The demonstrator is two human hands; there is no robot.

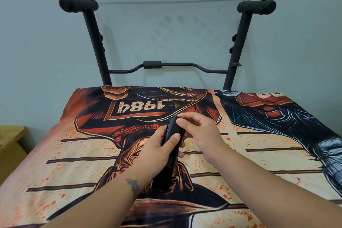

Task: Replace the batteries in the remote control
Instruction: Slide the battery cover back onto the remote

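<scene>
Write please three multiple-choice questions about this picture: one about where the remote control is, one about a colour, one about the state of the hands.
1. Where is the remote control?
A. On the glass shelf
B. In both hands, over the printed cloth
C. On the wooden cabinet

2. What colour is the remote control?
A. White
B. Black
C. Red

3. What is the right hand doing?
A. Resting flat on the cloth
B. Hanging off the table
C. Gripping the remote's far end

Answers:
1 B: the left hand wraps its middle and the right hand its far end, above the printed cloth.
2 B: its body is dark black throughout.
3 C: the thumb and fingers close on the top end.
</scene>
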